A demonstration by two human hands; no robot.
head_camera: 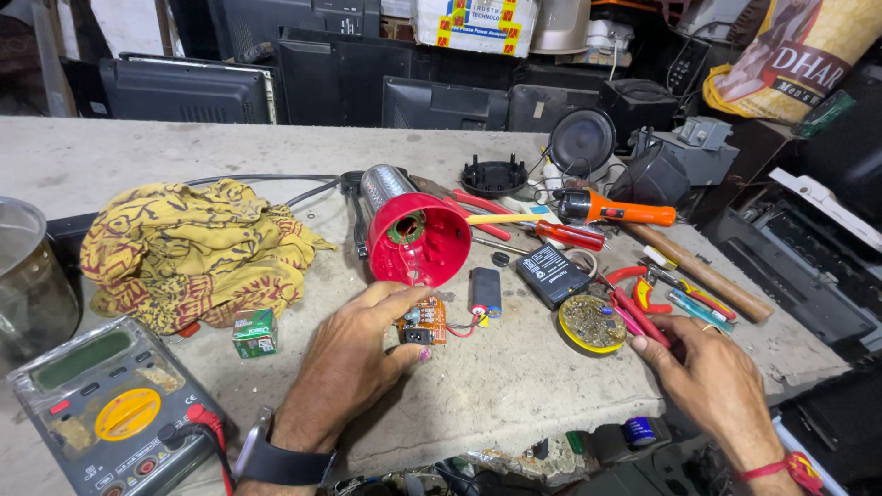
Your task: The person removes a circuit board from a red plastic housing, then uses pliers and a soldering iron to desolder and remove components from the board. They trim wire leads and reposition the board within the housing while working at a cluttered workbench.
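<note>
- The left hand (pixel 354 344) pinches a small orange circuit board (pixel 424 321) between thumb and fingertips, holding it just above the grey worktop (pixel 514 386), in front of the red torch housing (pixel 415 237).
- Thin red wires run from the board to a dark cylindrical battery cell (pixel 484 291) lying just beside it. A tug on the board could probably drag the cell or tear a solder joint, since the leads look short and taut.
- The right hand (pixel 712 381) lies with fingers loosely curled, fingertips touching the red-handled pliers (pixel 634 308) beside the round yellow-rimmed LED board (pixel 592 322). It grips nothing firmly. A sweep of that hand could likely knock the round board off the near edge of the worktop, which is close.
- Bare solder points on either board might short against the metal tools crowded around them.
- The red screwdriver (pixel 551 231) and orange torch (pixel 614 211) lie loose behind, and could roll if bumped.
- A small green-and-white box (pixel 254 332) stands near the yellow patterned cloth (pixel 188 253), its printed face turned toward the camera.
- A flat black rectangular battery pack (pixel 551 274) with a white-lettered label lies right of the cell.
- A white carton (pixel 476 23) with yellow and red printing sits on the back shelf, and a yellow printed sack (pixel 795 60) leans at the far right.
- A yellow-dialled multimeter (pixel 110 409) rests at the lower left, 1 red probe lead plugged in.
</note>
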